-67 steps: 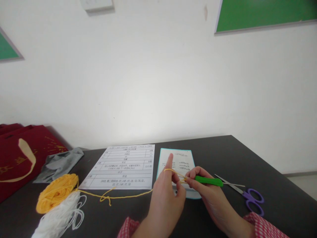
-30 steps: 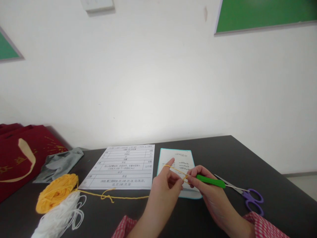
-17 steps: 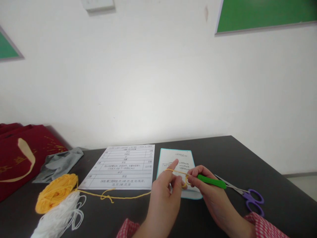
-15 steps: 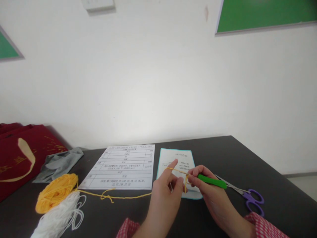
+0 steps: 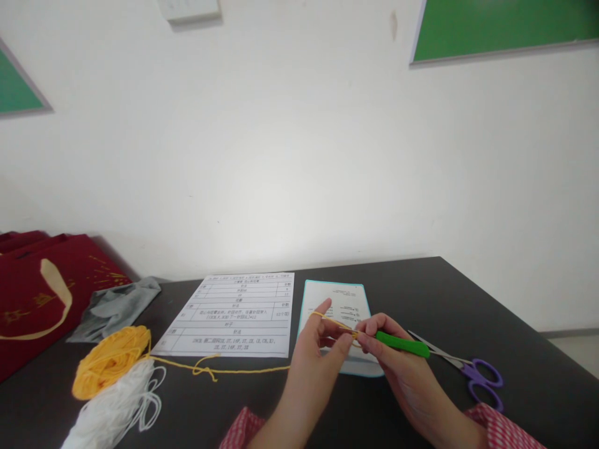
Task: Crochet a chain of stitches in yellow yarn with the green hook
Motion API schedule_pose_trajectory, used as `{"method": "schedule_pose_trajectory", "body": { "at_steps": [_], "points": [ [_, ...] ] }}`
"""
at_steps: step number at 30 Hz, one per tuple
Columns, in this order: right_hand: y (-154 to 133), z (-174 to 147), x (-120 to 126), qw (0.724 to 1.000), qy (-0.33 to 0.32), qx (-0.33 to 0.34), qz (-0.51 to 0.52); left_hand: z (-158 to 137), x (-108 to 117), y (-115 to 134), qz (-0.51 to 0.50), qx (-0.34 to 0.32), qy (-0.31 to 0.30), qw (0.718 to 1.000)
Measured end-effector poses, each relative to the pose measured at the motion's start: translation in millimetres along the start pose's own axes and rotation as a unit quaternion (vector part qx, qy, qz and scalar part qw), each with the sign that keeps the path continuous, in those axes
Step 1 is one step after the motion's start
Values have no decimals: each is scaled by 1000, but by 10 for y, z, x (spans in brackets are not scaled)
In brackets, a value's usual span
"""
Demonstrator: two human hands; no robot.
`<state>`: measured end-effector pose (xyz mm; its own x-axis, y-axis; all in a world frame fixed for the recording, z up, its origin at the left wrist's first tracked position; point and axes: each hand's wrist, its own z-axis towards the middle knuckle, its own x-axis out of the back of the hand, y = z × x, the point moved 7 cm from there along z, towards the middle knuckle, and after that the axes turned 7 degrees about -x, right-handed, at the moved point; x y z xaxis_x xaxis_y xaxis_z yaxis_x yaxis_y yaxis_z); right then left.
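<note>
My right hand [image 5: 397,355] is closed around a crochet hook with a green handle [image 5: 403,344]; its tip points left, toward my other hand. Yellow yarn [image 5: 253,371] runs along the table from a yellow skein [image 5: 112,362] to my left hand [image 5: 313,355]. A strand loops over the raised left index finger and stretches to the hook's tip. Thumb and fingers of the left hand pinch the yarn work at that tip, where the fingertips of both hands meet. The small stitches there are mostly hidden.
A printed chart sheet [image 5: 234,318] and a blue-edged card [image 5: 332,296] lie behind my hands. Purple-handled scissors [image 5: 477,374] rest at the right. White yarn [image 5: 116,408], a grey pouch [image 5: 115,305] and dark red bags [image 5: 51,293] are at the left. A wall stands behind the table.
My left thumb has moved right and closed in on the hook's tip; the yarn end that hung below the fingers no longer shows. The whole view has shifted slightly.
</note>
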<state>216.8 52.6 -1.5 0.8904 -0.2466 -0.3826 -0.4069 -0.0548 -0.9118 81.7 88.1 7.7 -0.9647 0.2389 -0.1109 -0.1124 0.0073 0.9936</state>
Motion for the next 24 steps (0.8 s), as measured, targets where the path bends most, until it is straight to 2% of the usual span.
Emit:
{"method": "schedule_pose_trajectory", "body": {
  "at_steps": [8,15,24],
  "points": [
    [18,9,33,1000,10,3,-8,-11,30,-20,-63,62,-25,996],
    [29,23,30,1000,9,13,-22,26,23,-119,-74,58,-12,996],
    [-20,27,74,995,18,68,-77,-33,10,-15,-103,63,-17,993]
  ]
}}
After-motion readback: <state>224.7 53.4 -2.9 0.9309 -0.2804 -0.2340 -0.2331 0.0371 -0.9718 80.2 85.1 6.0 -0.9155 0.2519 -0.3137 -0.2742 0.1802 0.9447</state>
